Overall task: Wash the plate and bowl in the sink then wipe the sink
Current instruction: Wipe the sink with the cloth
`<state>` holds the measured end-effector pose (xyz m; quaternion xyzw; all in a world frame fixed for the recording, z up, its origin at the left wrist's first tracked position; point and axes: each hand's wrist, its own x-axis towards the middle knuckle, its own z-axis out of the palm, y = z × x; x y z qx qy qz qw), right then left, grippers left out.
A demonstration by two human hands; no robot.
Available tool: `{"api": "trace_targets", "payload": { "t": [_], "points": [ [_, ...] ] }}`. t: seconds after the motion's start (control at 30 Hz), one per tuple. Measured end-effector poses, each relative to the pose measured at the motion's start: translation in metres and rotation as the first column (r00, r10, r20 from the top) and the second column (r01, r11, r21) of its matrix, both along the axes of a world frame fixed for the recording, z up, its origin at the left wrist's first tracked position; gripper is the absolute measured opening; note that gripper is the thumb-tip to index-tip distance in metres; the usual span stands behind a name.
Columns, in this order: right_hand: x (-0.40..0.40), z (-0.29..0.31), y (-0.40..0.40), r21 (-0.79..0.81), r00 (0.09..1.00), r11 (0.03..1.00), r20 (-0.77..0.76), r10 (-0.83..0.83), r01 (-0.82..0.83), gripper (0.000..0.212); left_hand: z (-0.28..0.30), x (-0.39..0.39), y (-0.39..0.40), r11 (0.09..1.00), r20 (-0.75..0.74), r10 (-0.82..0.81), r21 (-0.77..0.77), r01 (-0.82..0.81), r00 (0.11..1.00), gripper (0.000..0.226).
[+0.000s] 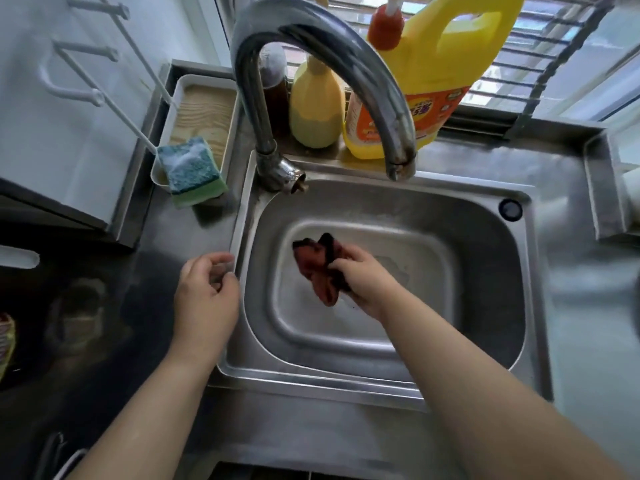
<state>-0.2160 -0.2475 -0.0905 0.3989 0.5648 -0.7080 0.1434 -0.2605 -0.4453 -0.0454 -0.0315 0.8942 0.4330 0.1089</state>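
Note:
The steel sink (485, 271) fills the middle of the head view, and its basin holds no plate or bowl. My right hand (363, 277) is down inside the basin, shut on a crumpled dark red cloth (317, 268) that lies against the sink floor. My left hand (206, 292) rests at the sink's left rim with the fingers loosely curled and nothing in them. No plate or bowl is in view.
A curved steel tap (311, 57) arches over the basin; no water runs. A soapy blue-green sponge (190, 171) leans on a white tray (180, 95) at the left. Yellow detergent bottles (436, 64) stand behind the sink. A dark hob lies at the left.

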Motion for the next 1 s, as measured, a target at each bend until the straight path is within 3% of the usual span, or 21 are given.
{"api": "trace_targets", "payload": {
  "t": [0.07,0.13,0.2,0.27,0.43,0.5,0.57,0.63,0.67,0.7,0.77,0.83,0.9,0.97,1.0],
  "points": [
    [0.011,0.007,-0.043,0.108,0.898,0.892,0.082,0.432,-0.439,0.027,0.0,-0.001,-0.003,1.0,0.003,0.003,-0.004,-0.003,1.0,0.023],
    [0.021,0.009,-0.084,0.165,0.734,0.715,0.17,0.658,-0.679,0.041,0.001,-0.003,-0.008,1.0,-0.014,0.004,-0.024,-0.004,1.0,0.024],
    [0.024,0.008,-0.111,0.179,0.724,0.701,0.182,0.666,-0.69,0.055,0.001,-0.003,-0.011,0.999,-0.029,0.017,-0.031,-0.017,0.999,0.024],
    [0.022,0.006,-0.116,0.23,0.717,0.68,0.198,0.668,-0.697,0.053,0.002,-0.004,-0.013,0.999,-0.025,0.022,-0.027,-0.023,0.999,0.024],
    [0.073,0.016,-0.054,0.275,0.46,0.392,0.254,0.851,-0.878,0.043,-0.004,-0.004,-0.011,1.0,0.033,0.007,-0.016,-0.006,0.999,0.023],
    [0.103,0.018,0.001,0.197,0.311,0.247,0.445,0.84,-0.949,0.042,-0.006,-0.004,-0.007,1.0,0.055,0.004,-0.015,-0.003,0.998,0.022],
    [0.124,0.02,0.058,0.02,0.085,0.098,0.677,0.731,-0.995,0.042,-0.004,-0.006,-0.002,1.0,0.051,-0.007,-0.019,0.008,0.999,0.02],
    [0.13,0.016,0.089,-0.119,-0.119,-0.042,0.762,0.636,-0.992,0.04,-0.001,-0.008,0.0,1.0,0.029,-0.005,-0.022,0.006,1.0,0.019],
    [0.126,0.01,0.087,-0.132,-0.137,-0.055,0.773,0.619,-0.99,0.041,0.0,-0.009,0.001,1.0,0.016,-0.002,-0.027,0.003,1.0,0.019],
    [0.118,-0.001,0.076,-0.111,-0.092,-0.009,0.77,0.632,-0.994,0.044,0.0,-0.01,0.001,1.0,0.007,-0.002,-0.031,0.003,1.0,0.019],
    [0.096,-0.023,0.032,-0.011,0.106,0.161,0.704,0.702,-0.987,0.05,-0.002,-0.008,0.003,1.0,0.022,-0.011,-0.021,0.012,1.0,0.02],
    [0.071,-0.026,-0.019,0.074,0.303,0.311,0.517,0.801,-0.947,0.047,-0.005,-0.007,0.006,1.0,0.052,-0.022,0.004,0.022,0.998,0.019],
    [0.063,-0.013,-0.035,0.063,0.416,0.423,0.35,0.839,-0.904,0.035,-0.009,-0.005,0.008,0.999,0.089,-0.046,0.02,0.044,0.995,0.019],
    [0.08,-0.006,-0.009,0.031,0.418,0.435,0.351,0.838,-0.9,0.032,-0.012,-0.004,0.01,0.996,0.117,-0.078,0.056,0.072,0.99,0.024],
    [0.092,-0.007,0.011,0.029,0.374,0.401,0.425,0.824,-0.916,0.033,-0.012,-0.004,0.011,0.994,0.13,-0.086,0.079,0.077,0.988,0.026]
  ]
}}
